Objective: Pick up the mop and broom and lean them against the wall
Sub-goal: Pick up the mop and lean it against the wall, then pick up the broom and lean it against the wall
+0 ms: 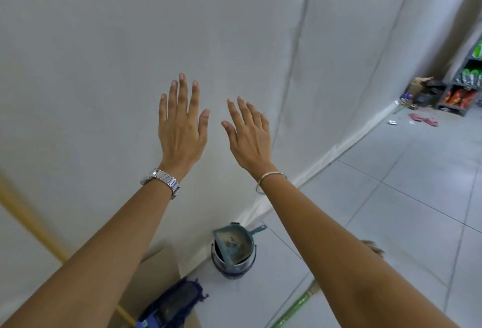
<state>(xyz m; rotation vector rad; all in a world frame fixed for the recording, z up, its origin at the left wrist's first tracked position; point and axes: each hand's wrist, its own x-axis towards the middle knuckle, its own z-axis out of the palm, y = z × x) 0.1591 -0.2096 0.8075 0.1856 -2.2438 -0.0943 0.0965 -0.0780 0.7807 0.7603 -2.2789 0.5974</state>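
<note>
Yellow mop handle (pixel 31 219) leans well left of empty left hand (pixel 181 129).

This looks like the back or side aisle of a small shop or storeroom. A grey shelving rack (pixel 467 85) in the far right corner holds rows of packaged goods, green packs above and orange-red bags (pixel 459 98) below, though they are too small to identify. The floor (pixel 407 197) is large pale tiles, and the wall (pixel 130 40) is covered in plain white sheeting. Cleaning gear sits at the wall's foot: a bucket (pixel 233 262) with a dustpan (pixel 233 243) standing in it. Litter and cardboard (pixel 417 85) lie near the rack.
</note>
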